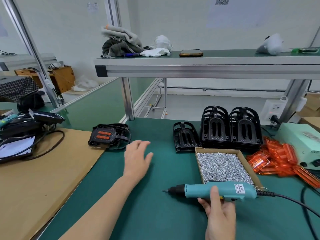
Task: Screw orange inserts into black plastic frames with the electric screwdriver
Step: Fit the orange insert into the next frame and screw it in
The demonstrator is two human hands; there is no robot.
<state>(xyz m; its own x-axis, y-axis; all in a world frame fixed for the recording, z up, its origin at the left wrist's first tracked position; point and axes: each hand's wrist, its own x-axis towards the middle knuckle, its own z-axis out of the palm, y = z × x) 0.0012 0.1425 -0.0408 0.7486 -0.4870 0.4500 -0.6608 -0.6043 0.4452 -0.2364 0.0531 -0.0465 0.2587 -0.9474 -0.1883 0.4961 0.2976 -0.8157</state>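
Observation:
My right hand [219, 215] grips the teal electric screwdriver [216, 189], which lies level with its bit pointing left over the green mat. My left hand [136, 156] hovers open above the mat, fingers spread, just right of a black frame with orange inserts [108, 135] that rests at the cardboard's corner. One empty black frame [185, 136] lies flat in the middle. Two stacks of black frames [230, 128] stand behind it. A cardboard tray of silver screws [223, 166] sits beside the screwdriver. Loose orange inserts [277, 160] are piled at the right.
A pale green power box [304, 142] stands at the far right, and the screwdriver's black cable [297, 203] trails across the mat. A brown cardboard sheet [39, 179] covers the left, with black devices and cables [22, 129] on it. An aluminium shelf [190, 68] overhangs the back.

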